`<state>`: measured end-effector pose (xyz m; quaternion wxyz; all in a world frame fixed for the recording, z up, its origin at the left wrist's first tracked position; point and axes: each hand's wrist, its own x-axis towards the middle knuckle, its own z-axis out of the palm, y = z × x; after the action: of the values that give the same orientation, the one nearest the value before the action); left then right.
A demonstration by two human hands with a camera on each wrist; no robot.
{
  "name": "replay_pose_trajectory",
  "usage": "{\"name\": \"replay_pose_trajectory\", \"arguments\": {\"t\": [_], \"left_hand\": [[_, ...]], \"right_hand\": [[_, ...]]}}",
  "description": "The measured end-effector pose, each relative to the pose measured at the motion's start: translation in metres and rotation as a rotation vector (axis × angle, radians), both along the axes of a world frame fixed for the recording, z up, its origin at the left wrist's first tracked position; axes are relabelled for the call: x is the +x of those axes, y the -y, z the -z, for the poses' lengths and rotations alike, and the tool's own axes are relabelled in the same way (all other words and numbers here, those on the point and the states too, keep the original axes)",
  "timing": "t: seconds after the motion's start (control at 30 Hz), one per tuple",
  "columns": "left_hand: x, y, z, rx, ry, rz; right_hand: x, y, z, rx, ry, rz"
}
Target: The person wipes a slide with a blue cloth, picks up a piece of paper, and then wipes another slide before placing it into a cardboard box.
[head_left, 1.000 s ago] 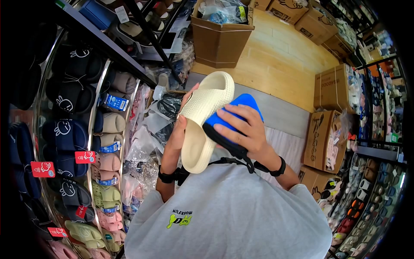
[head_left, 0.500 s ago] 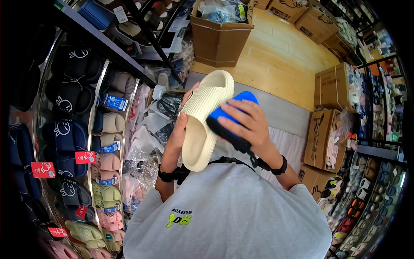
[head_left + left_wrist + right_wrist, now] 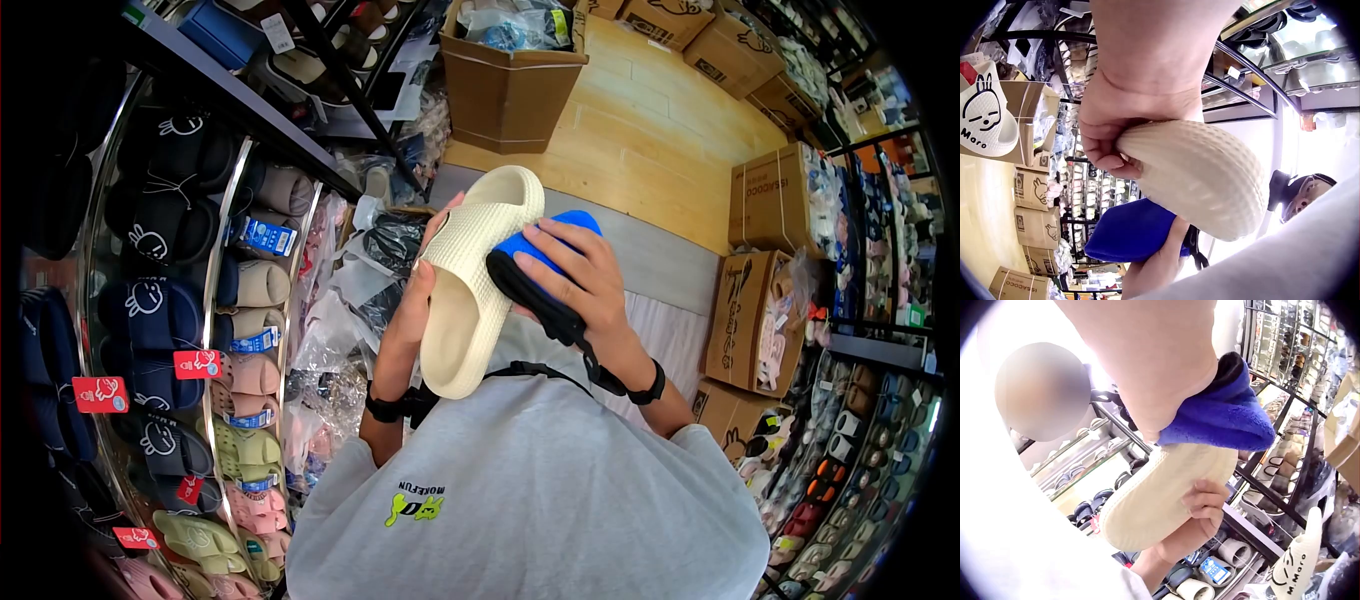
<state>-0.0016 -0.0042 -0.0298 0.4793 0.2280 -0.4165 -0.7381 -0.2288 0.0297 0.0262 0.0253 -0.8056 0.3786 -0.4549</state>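
A cream slide slipper (image 3: 462, 330) with a textured strap is held up in front of the chest. My left hand (image 3: 408, 305) grips it along its left side, thumb near the strap's edge. In my right hand (image 3: 590, 290) is a blue fleecy pad (image 3: 570, 227) with a black edge and a dangling loop. The fingers lie across this pad and keep it against the slipper's right side, by the strap. The right wrist view shows the slipper's plain sole (image 3: 1154, 494) beneath the blue fleece (image 3: 1222, 422), with left fingers (image 3: 1204, 503) curled on it.
Racks of slippers (image 3: 160, 300) stand close on the left. Plastic-wrapped goods (image 3: 330, 340) lie beside them. An open carton (image 3: 510, 95) stands ahead on the wooden floor (image 3: 640, 130); more cartons (image 3: 750, 310) and shelves (image 3: 850, 470) line the right. A rabbit-printed white piece (image 3: 988, 115) appears in the left wrist view.
My right hand has slid the blue pad up along the slipper's side toward the strap, and the pad now looks more bunched. The slipper and my left hand have stayed nearly still.
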Motion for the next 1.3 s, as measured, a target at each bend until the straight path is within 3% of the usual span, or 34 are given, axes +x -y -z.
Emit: {"name": "replay_pose_trajectory", "arguments": {"t": [0.17,0.37,0.5,0.77,1.3], "left_hand": [[-0.003,-0.001,-0.006,0.004,-0.02,-0.001],[0.0,0.001,-0.005,-0.034,0.011,0.019],[-0.003,0.002,-0.001,-0.036,0.007,0.004],[-0.009,-0.001,-0.013,-0.004,-0.036,0.026],[-0.004,-0.004,-0.01,-0.02,-0.007,-0.034]], "right_hand": [[-0.001,-0.008,-0.003,-0.051,-0.079,-0.06],[-0.003,-0.001,-0.005,0.043,0.032,0.056],[0.001,-0.008,-0.004,0.001,-0.007,-0.027],[-0.001,-0.004,-0.007,0.008,0.025,0.042],[0.0,-0.006,-0.01,0.003,-0.047,-0.085]]}}
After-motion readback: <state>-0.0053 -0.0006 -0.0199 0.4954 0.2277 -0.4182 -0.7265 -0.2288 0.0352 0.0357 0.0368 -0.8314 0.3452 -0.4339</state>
